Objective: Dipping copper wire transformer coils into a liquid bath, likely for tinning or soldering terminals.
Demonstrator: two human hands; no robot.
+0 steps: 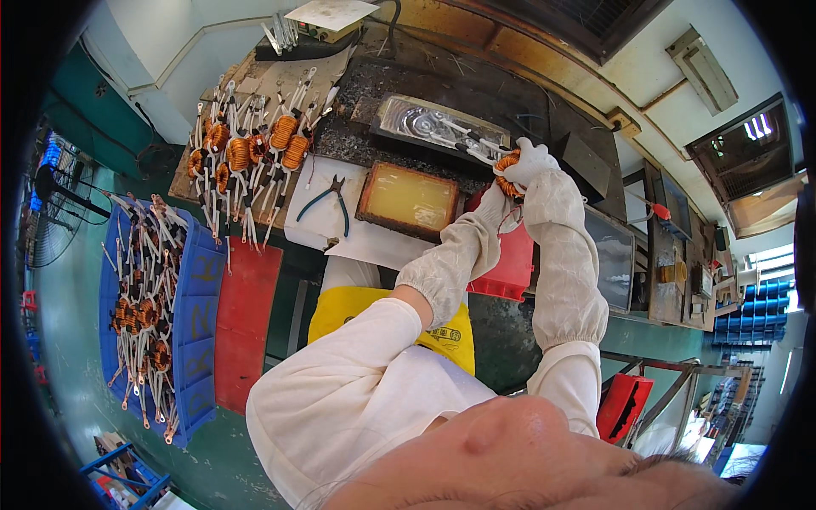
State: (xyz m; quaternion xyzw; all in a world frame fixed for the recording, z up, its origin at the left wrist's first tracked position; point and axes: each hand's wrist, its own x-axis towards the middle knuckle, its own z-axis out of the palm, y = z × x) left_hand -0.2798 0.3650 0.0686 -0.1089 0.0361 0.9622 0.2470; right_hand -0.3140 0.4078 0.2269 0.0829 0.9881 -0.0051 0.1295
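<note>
A ring-shaped copper coil (507,173) with white leads is between my two hands, beyond the near edge of the bench. My right hand (534,161), in a white glove, is closed on its right side. From the near side my left hand (495,209), also gloved, is closed against the coil's lower part; its fingertips are mostly hidden. The coil's white leads (476,143) point left over the right end of a rectangular metal pot (395,115) with a shiny silvery surface inside. Nearer me stands a brown-rimmed tray (364,202) holding a yellowish, glossy block.
Cutting pliers (327,204) with teal handles lie on a white board left of the tray. Several copper coils (238,153) with leads are heaped at the bench's left. A blue crate (200,323) of more coils stands left, and a red bin (501,268) sits below my hands.
</note>
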